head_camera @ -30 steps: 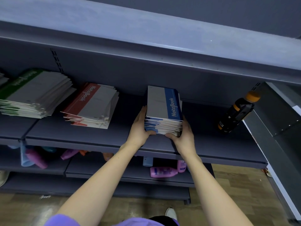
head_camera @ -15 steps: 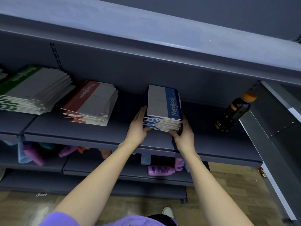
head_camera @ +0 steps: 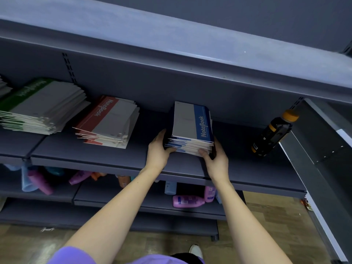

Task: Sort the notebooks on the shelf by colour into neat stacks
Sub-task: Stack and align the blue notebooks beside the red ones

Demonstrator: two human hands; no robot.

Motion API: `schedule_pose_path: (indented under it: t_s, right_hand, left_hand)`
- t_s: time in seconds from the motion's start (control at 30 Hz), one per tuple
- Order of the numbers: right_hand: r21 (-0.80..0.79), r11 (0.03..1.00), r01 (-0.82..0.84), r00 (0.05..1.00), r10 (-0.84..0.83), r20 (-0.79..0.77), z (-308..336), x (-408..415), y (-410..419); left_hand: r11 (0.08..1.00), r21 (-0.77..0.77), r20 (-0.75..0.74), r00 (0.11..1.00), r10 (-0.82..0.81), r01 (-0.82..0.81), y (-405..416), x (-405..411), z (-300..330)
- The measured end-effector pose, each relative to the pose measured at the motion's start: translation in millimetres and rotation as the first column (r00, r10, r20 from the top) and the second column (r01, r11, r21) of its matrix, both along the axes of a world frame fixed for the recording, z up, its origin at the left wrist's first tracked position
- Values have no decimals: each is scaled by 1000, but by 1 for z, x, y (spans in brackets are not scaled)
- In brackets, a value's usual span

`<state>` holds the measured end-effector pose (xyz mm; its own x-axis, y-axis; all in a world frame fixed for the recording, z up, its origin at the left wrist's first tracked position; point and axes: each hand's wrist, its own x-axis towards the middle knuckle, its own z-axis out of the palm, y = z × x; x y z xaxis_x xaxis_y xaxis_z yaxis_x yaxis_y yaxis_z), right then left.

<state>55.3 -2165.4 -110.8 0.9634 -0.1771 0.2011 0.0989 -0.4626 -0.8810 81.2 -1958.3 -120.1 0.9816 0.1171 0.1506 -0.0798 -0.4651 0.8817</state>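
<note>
— On the middle shelf (head_camera: 118, 161), what is sitting where?
— Three piles of notebooks are lying in a row. The green pile (head_camera: 41, 105) is sitting far left, the red pile (head_camera: 109, 121) is lying beside it with its edges fanning out unevenly, and the blue pile (head_camera: 192, 128) is resting toward the right, well apart from the red one.
— And the hands?
— Both are clasping the blue pile. The left hand (head_camera: 159, 150) is cupping its left side, thumb curling under the front corner. The right hand (head_camera: 216, 158) is gripping the right front corner, thumb pressing the page edges, fingers wrapping the far side.
— Anything else showing?
— A dark bottle (head_camera: 272, 134) with an orange cap is leaning at the shelf's right end. Pink and purple bottles (head_camera: 187, 201) are lying on the shelf below.
</note>
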Motion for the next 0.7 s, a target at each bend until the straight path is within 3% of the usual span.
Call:
schedule_pose_path:
  t_s: [0.13, 0.4, 0.57, 0.7]
  right_hand:
    - [57, 998, 12, 1000, -11, -19, 0, 2, -1]
    - [86, 995, 57, 998, -56, -11, -2, 4, 0]
    - [252, 960, 126, 992, -123, -29, 1, 2, -5]
    - [226, 942, 247, 969, -247, -26, 1, 6, 0]
  left_hand:
    - [998, 56, 23, 999, -29, 28, -3, 0, -4]
    - [1000, 1, 13, 1000, -25, 25, -2, 0, 1]
    - [982, -189, -20, 1000, -7, 3, 7, -3, 9]
    - [976, -208, -48, 997, 60, -69, 1, -1, 14]
